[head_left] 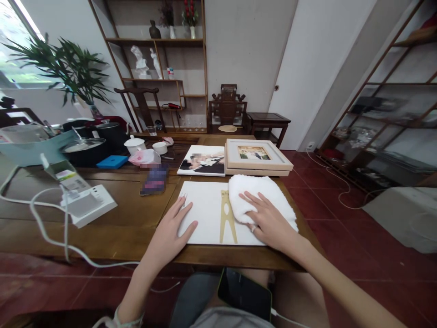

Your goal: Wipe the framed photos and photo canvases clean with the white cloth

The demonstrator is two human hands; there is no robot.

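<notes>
A flat white board [203, 218] lies on the wooden table in front of me, with a yellowish compass-shaped figure [225, 216] on it. My left hand [172, 230] rests on the board's left edge, its fingers spread. Under my right hand [268, 221] is a folded white towel [242, 187], which covers the board's right side. The right fingers lie stretched flat across the towel, and a ring shows on one of them. Whatever part of the board lies beneath the towel is hidden.
Behind the board lie a photo panel [201, 167] and stacked light wooden frames [228, 159]. To the left are an opened white box [99, 205], a blue box [112, 161], a lidded cup [134, 145], dark pots [111, 134] and a looping white cable [82, 256]. A phone [244, 294] rests on my lap.
</notes>
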